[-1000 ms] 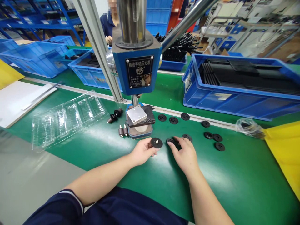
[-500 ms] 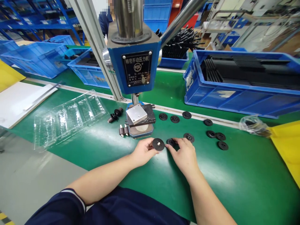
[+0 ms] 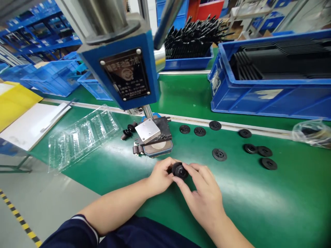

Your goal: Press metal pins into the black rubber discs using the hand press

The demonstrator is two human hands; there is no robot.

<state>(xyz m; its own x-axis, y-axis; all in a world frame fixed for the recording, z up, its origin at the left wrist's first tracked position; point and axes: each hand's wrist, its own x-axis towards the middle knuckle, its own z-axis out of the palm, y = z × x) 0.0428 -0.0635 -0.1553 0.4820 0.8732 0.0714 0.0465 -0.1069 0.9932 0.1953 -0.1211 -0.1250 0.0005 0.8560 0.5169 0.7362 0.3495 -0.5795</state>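
Clear plastic tray (image 3: 85,137) lies left of left hand (image 3: 160,176); press (image 3: 124,75) stands beyond it. Black round part (image 3: 180,171) is gripped between left hand's fingers and right hand's (image 3: 201,189), above green table (image 3: 258,206). Black discs (image 3: 219,154) are scattered beyond right hand, rightward.

Beyond the green desk's (image 3: 258,206) far edge stand blue shelves (image 3: 43,38); striped tape (image 3: 19,218) crosses the grey floor (image 3: 59,206).
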